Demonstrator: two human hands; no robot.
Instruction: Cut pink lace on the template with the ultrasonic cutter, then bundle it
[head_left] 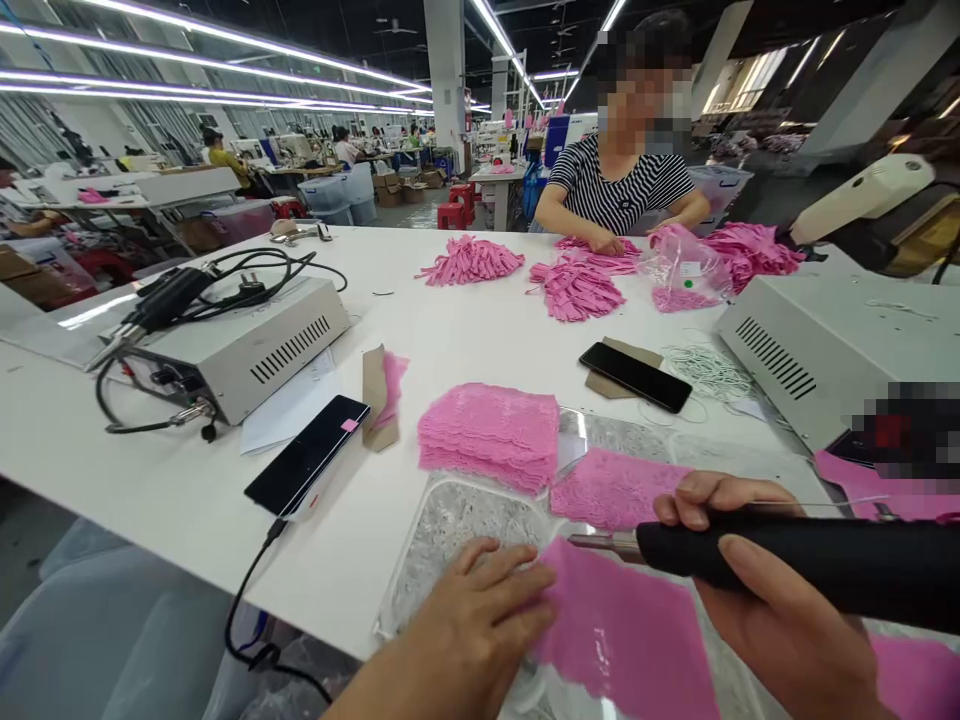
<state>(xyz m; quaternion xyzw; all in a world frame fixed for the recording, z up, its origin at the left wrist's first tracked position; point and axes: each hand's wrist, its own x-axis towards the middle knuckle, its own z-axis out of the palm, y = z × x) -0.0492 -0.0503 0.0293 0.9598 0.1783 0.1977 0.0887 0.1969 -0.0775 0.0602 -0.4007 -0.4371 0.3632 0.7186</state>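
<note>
My left hand (487,620) lies with its fingers stretched out, pressing the left edge of a smooth pink fabric piece (630,630). My right hand (780,600) is wrapped round a thick black handpiece (817,560) with a narrow metal tip. That tip points left and is at the fabric's upper edge, close to my left fingertips; whether it touches the cloth I cannot tell. Beneath the fabric is a clear plastic lid or tray (457,510). Just beyond lie a single pink lace piece (619,485) and a neat stack of pink lace pieces (487,430).
A grey control box (262,335) with a similar handpiece (169,300) on top stands at left; another grey box (832,340) is at right. Two phones, one cabled (307,455) and one black (636,376), lie on the white table. Across it, a person (619,190) handles pink strips (577,285).
</note>
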